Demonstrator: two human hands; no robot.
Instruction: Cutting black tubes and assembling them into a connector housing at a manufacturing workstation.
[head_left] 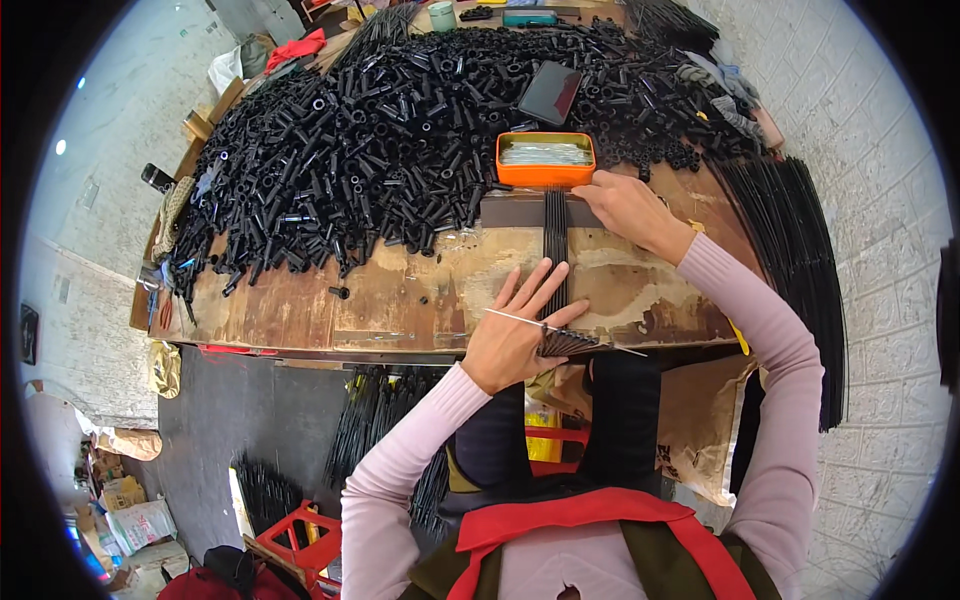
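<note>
A bundle of thin black rods (556, 228) lies across the front of the wooden table, pointing away from me. My left hand (512, 335) grips its near end between thumb and index finger, the other fingers spread over the rods. A thin white wire (615, 345) crosses that hand and sticks out on both sides. My right hand (635, 212) is at the far end of the bundle, fingertips pinched together beside the tin's near right corner; anything between them is too small to make out. The orange tin (545, 176) is open, with pale thin wires (545, 153) inside.
A large heap of short black tubes (350, 150) covers the far table. A dark phone-like slab (550, 92) rests on it. Under the bundle's far end lies a grey-brown strip (510, 212). Long black rods (800, 250) hang over the right edge; a red stool (310, 540) stands lower left.
</note>
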